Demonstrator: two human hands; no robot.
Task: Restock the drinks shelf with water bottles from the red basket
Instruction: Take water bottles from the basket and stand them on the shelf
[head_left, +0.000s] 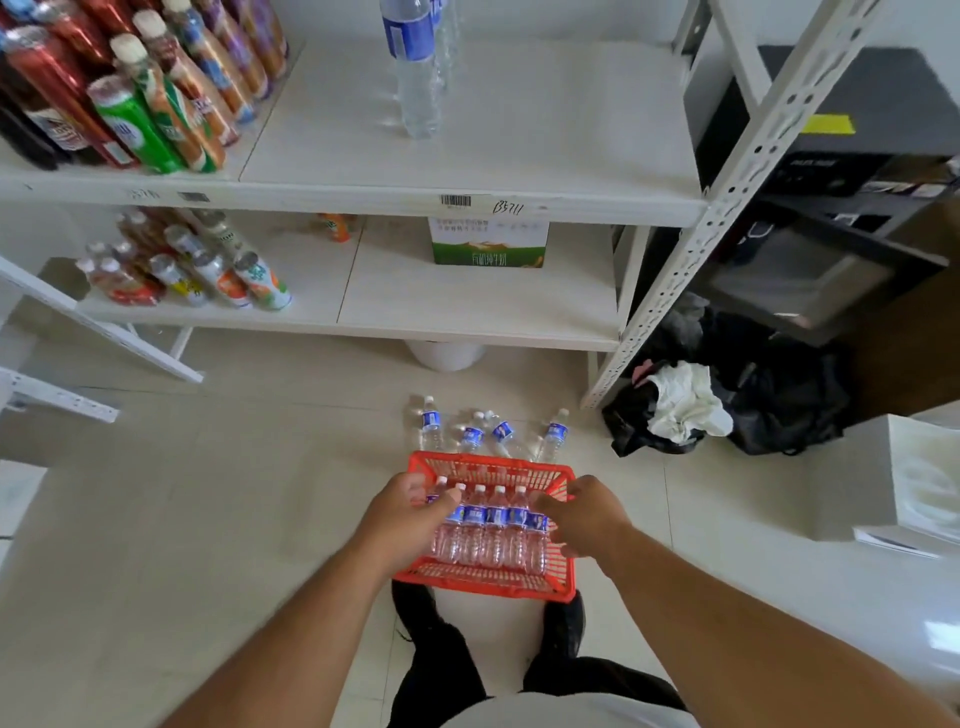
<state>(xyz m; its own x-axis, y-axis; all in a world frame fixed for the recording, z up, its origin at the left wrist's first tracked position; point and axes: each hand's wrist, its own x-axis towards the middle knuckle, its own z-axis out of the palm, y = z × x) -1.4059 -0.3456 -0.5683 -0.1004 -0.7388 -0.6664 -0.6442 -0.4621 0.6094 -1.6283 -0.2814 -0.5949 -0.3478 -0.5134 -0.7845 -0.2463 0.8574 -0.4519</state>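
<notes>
A red basket (488, 584) sits on the floor between my feet. Inside it, several water bottles (496, 530) with blue labels lie side by side, caps pointing away from me. My left hand (410, 514) is over the left end of the row, its fingers curled around the neck of the leftmost bottle. At the right end, my right hand (587, 514) rests its spread fingers against the rightmost bottle. Several more water bottles (432, 427) stand or lean on the floor just behind the basket. On the upper drinks shelf (519, 156), two or three water bottles (415, 78) stand upright.
Colourful drink bottles (135, 98) crowd the upper shelf's left side, and more (197, 270) lie on the lower shelf. A green-and-white carton (488, 244) stands on that lower shelf. Black bags with a white cloth (691, 400) lie beside the shelf's perforated post (691, 244). A white box (893, 478) stands at right.
</notes>
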